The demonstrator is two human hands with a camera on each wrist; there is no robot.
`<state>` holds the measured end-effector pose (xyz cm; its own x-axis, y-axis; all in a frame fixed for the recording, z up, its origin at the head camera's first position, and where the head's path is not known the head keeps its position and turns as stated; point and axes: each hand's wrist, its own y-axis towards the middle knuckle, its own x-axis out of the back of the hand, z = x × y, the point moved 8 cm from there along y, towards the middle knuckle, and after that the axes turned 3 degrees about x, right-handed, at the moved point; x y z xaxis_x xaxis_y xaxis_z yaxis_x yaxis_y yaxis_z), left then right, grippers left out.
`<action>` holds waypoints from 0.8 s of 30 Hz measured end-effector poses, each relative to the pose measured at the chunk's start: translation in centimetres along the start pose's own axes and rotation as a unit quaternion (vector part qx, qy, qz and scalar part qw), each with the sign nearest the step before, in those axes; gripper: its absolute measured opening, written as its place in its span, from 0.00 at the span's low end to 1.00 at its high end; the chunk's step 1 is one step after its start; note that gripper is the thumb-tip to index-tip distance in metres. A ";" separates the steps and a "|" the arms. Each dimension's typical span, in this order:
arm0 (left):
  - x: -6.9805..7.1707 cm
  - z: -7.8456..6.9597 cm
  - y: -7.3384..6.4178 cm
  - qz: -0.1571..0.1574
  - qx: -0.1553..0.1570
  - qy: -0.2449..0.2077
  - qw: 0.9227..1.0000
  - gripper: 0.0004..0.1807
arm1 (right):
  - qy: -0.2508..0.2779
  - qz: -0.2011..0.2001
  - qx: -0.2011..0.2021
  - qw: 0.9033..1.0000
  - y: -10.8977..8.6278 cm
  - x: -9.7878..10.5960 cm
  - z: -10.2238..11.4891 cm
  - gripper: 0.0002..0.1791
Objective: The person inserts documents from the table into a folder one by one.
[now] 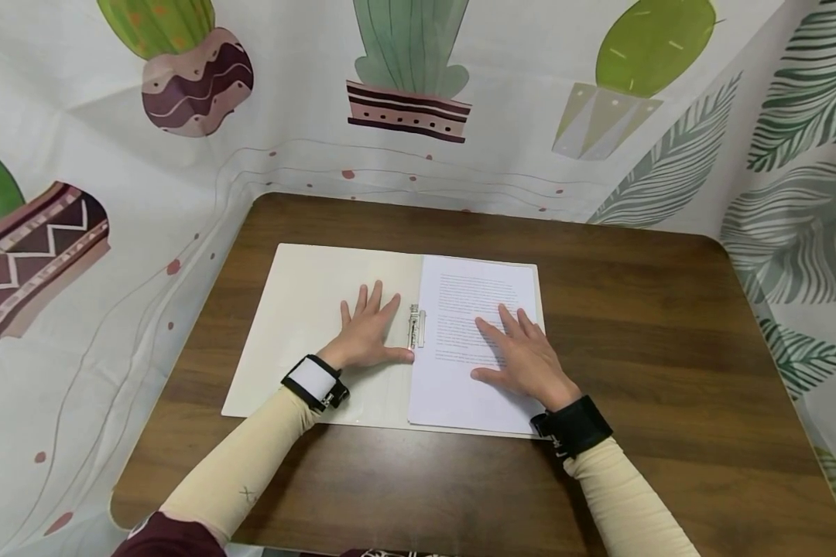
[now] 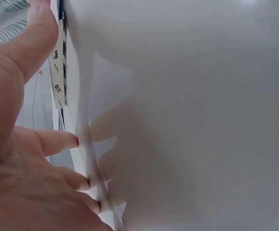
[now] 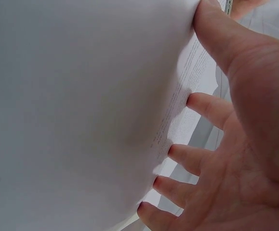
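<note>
An off-white folder (image 1: 320,271) lies spread flat on the table, its metal clip (image 1: 414,328) at the fold. Printed paper (image 1: 453,394) sits on the folder's right half, its left edge by the clip. My left hand (image 1: 365,336), fingers spread, rests on the folder's bare left cover, the thumb tip just below the clip. Fingertips of my right hand (image 1: 525,360) touch the printed page, also with fingers apart. In the left wrist view the clip (image 2: 57,77) shows beyond the thumb. Lines of print (image 3: 178,96) appear by the fingers in the right wrist view.
The brown wooden table (image 1: 669,348) extends to both sides of the folder and in front of it. Behind it hangs a white cloth (image 1: 306,77) printed with cacti and leaves. Black straps (image 1: 578,427) circle both wrists over cream sleeves.
</note>
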<state>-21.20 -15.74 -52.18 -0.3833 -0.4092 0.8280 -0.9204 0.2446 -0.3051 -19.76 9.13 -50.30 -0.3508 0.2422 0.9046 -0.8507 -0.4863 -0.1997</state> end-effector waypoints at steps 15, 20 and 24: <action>0.0 0.0 -0.2 -0.010 -0.004 0.001 1.000 0.63 | -0.007 -0.003 -0.001 1.000 -0.1 0.1 0.1 0.51; 0.1 -0.1 -0.2 -0.013 -0.001 0.004 1.000 0.63 | -0.004 -0.001 -0.002 1.000 -0.1 0.0 0.1 0.51; 0.2 -0.2 -0.2 -0.016 0.000 0.006 1.000 0.63 | -0.005 -0.002 -0.002 1.000 -0.2 0.1 0.1 0.51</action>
<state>-21.04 -15.70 -51.89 -0.3519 -0.4068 0.8430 -0.9324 0.2316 -0.2774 -19.61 9.11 -50.14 -0.3425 0.2361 0.9094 -0.8539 -0.4819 -0.1966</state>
